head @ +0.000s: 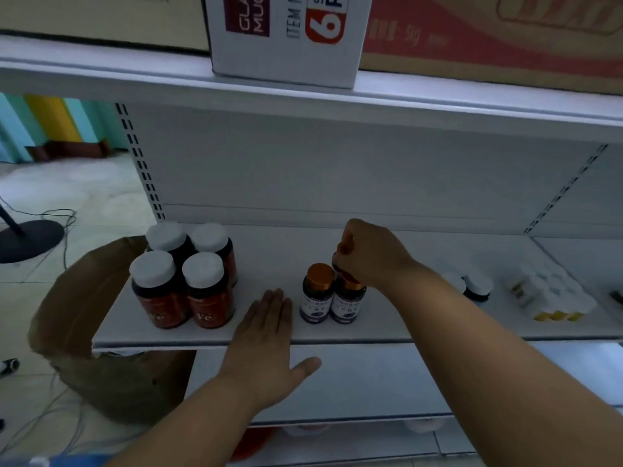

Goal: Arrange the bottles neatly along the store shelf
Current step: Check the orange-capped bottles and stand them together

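Note:
On the white shelf (387,332), several red-labelled bottles with white caps (183,278) stand in a tight block at the left end. Two dark bottles with gold caps and purple labels stand side by side in the middle: the left one (316,294) and the right one (349,303). My right hand (369,254) reaches over them and grips a third gold-capped bottle (342,252), held just behind and above the right one; most of it is hidden by my fingers. My left hand (266,335) lies flat on the shelf's front edge between the two groups, fingers straight.
More white-capped dark bottles (477,286) and a white pack with yellow bottoms (546,298) sit further right on the shelf. An open brown cardboard box (77,315) stands on the floor at the left. Cartons (286,35) sit on the shelf above.

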